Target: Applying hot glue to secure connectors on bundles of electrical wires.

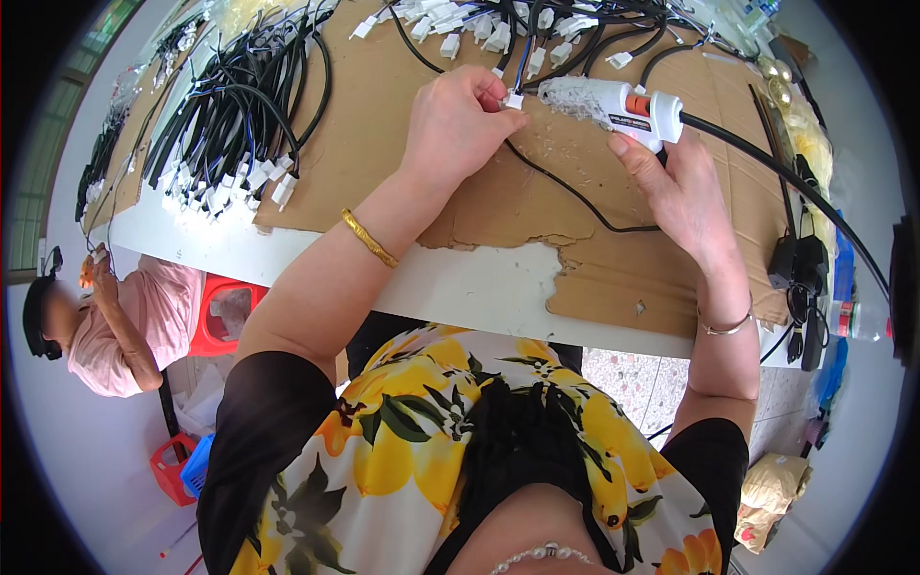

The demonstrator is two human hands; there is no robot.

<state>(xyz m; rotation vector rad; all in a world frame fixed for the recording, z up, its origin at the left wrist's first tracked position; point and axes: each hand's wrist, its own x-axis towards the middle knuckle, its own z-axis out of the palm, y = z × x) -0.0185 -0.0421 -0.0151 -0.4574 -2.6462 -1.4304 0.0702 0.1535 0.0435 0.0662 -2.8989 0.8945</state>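
Note:
My left hand (448, 125) pinches a small white plug connector (514, 101) between thumb and fingertips, above the cardboard. Black cable and thin blue wires run up from around the connector. In my right hand (678, 196) is a white hot glue gun (613, 103), its grip mostly hidden by my fingers. The gun's nozzle points left, close to the connector; whether they touch I cannot tell. Stringy glue residue clings to the gun's front end. A thick black cord (786, 172) leaves its back toward the right.
Bundled black cables (230, 115) with white connectors lie at the left; more white connectors (450, 45) spread along the far side. Torn cardboard (613, 278) covers the white table (460, 287). Black power adapters (800, 264) sit at the right edge. Another person (134, 326) sits at the left, handling something small.

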